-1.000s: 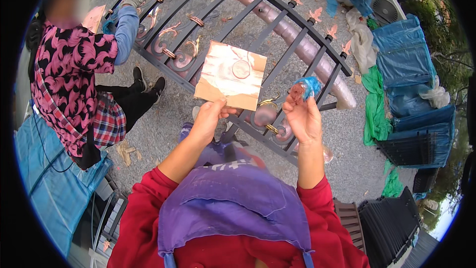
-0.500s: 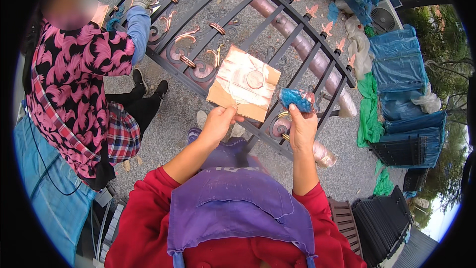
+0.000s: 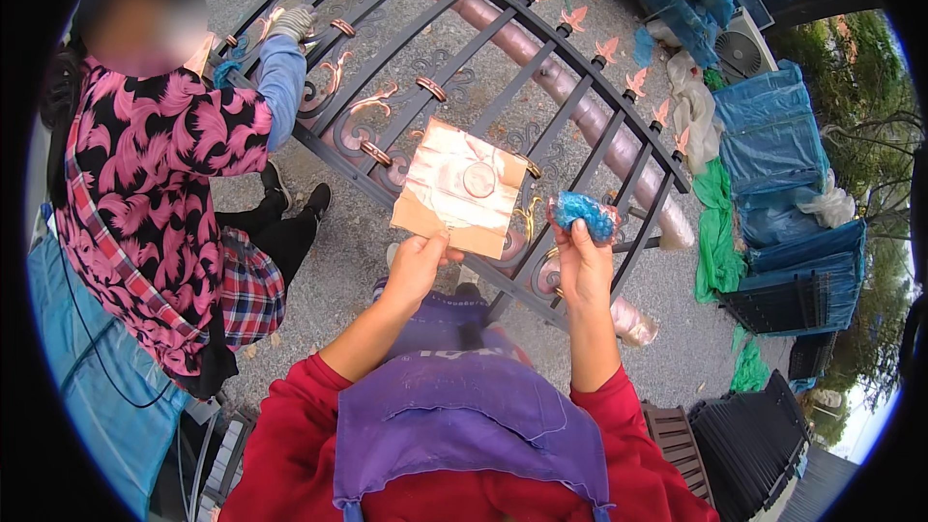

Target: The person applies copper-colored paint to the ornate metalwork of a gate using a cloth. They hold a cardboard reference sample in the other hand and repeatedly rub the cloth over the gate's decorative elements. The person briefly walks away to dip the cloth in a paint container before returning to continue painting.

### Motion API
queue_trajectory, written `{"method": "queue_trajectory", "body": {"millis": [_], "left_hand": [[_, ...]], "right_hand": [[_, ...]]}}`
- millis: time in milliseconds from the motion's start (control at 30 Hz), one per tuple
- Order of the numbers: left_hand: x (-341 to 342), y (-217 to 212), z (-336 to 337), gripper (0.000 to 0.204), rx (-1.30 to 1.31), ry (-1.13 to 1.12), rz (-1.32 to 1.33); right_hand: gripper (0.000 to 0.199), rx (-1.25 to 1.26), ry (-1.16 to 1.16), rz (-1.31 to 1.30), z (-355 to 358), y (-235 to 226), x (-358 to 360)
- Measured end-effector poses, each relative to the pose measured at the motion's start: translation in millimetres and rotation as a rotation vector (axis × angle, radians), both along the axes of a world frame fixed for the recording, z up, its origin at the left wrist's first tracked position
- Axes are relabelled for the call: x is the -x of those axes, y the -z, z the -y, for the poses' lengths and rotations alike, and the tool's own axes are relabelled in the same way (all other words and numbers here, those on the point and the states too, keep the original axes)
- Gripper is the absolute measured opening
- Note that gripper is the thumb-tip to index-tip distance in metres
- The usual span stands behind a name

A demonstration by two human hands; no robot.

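Observation:
My left hand [image 3: 422, 266] pinches the lower edge of a flat square of cardboard [image 3: 435, 216], smeared with copper-pink paint and marked with a ring shape. In my right hand [image 3: 586, 261] is a crumpled wad of blue plastic [image 3: 586, 217] with copper-coloured smears, my thumb pressed on its near side. Beyond both hands lies a dark metal railing panel [image 3: 570, 121]. Its bars carry copper-coloured collars [image 3: 431, 89], scrolls and leaf ornaments, and copper leaf-shaped finials [image 3: 573, 17] line its far edge. Neither the cardboard nor the wad clearly touches the railing.
At the left a co-worker in a pink-and-black patterned top [image 3: 159, 150] reaches a gloved hand [image 3: 291, 23] to the railing. A pink wrapped tube [image 3: 590, 121] lies under the panel. Blue-covered stacks [image 3: 778, 130], green plastic [image 3: 715, 232] and dark panels [image 3: 749, 435] stand at the right.
The cardboard has shifted slightly left and down in view, still in my left hand. The blue wad has turned a little in my right hand. The co-worker's gloved hand stays at the railing.

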State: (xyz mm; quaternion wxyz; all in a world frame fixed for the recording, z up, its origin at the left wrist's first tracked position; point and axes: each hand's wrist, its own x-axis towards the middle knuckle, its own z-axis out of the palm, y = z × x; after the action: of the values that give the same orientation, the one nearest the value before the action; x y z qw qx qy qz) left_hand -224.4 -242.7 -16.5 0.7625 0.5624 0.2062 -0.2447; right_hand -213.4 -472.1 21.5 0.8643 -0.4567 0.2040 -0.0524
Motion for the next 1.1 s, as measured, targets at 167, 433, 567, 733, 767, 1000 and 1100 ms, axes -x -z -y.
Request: {"method": "queue_trajectory", "body": {"millis": [167,433,567,733,767,1000,1100], "left_hand": [[-0.4,1.2,5.7,0.034,-0.034,-0.054,-0.016],[-7.0,0.4,33.5,0.035,-0.081,-0.097,-0.003],[-11.6,2.9,47.8,0.033,-0.070,-0.084,0.007],[-14.2,-5.1,55.9,0.032,-0.098,-0.087,0.006],[-14.4,-4.2,56.5,0.032,-0.094,-0.084,0.008],[-11.1,11.2,63.1,0.031,-0.086,-0.080,0.038],[-11.6,13.3,66.4,0.031,-0.080,-0.063,0.048]], "right_hand": [[0.038,0.024,-0.093,0.013,2.0,-10.1,-31.9],[0.025,-0.134,-0.128,-0.025,23.1,-15.5,-55.8],[0.032,0.145,-0.113,-0.042,31.7,-19.2,-59.9],[0.020,1.152,-0.139,0.119,47.2,-23.6,-57.0],[0.026,1.205,-0.140,0.151,50.4,-23.0,-56.2],[0.045,1.589,-0.122,0.276,58.9,-27.5,-47.8],[0.043,1.535,-0.097,0.290,62.1,-22.5,-45.5]]}}
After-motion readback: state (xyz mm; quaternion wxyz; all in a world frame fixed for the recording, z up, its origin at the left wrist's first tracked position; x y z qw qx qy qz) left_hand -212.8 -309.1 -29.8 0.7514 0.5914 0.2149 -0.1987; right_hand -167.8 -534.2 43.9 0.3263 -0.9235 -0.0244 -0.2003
